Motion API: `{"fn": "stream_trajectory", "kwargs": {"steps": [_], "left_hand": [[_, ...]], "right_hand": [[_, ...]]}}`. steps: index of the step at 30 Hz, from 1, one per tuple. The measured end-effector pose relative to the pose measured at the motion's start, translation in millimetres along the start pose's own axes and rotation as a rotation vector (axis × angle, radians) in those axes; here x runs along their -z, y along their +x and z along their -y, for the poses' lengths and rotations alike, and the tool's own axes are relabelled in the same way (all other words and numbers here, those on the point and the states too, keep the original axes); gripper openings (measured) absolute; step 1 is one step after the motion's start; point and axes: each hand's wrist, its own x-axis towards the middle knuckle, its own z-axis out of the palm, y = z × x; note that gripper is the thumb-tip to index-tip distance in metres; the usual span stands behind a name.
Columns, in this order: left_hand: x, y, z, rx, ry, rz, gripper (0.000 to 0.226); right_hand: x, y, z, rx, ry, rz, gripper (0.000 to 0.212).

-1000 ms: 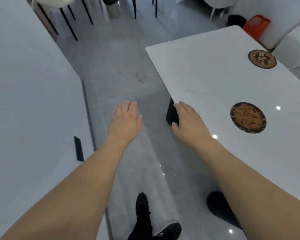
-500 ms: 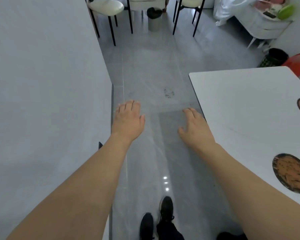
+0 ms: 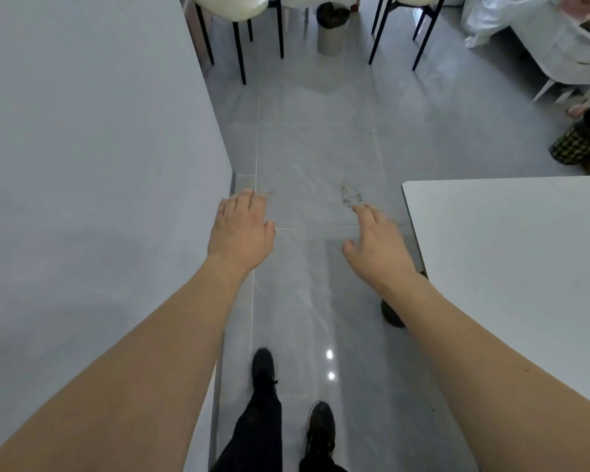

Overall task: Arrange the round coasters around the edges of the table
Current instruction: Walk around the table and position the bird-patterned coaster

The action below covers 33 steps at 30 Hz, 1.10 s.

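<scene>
1. Right of the right hand (image 3: 380, 248) lies the white tabletop (image 3: 511, 267); no coasters show.
2. Both hands, left hand (image 3: 241, 233) too, hang spread and empty.
3. Coasters are probably light, stiff discs; pinch at the rim.

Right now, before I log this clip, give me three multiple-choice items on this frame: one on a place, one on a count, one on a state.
1. Where is the white table?
A. on the person's right
B. on the person's left
C. behind the chairs

2. How many coasters show on the visible part of the table?
A. two
B. one
C. none

3. What are the hands doing?
A. each pinches a coaster
B. both are open and hold nothing
C. both press flat on the table

Answers:
1 A, its corner sits beside the right hand.
2 C, the visible tabletop is bare.
3 B, the left hand and the right hand are spread over the floor.
</scene>
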Motion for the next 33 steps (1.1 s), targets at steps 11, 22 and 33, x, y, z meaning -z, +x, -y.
{"fn": "stream_trajectory", "kwargs": {"steps": [11,22,33], "left_hand": [[-3.4,169.5,18.8,-0.087,0.0,0.08,0.05],[-11.1,281.4,-6.3,-0.097,0.044,0.084,0.044],[-57.7,376.2,-164.4,-0.561,0.027,0.203,0.05]], "right_hand": [[9.8,140.2,8.3,-0.1,0.023,-0.008,0.062],[31.4,247.1,-35.2,-0.136,0.068,0.002,0.06],[67.9,229.1,-139.7,-0.569,0.144,-0.2,0.06]]}}
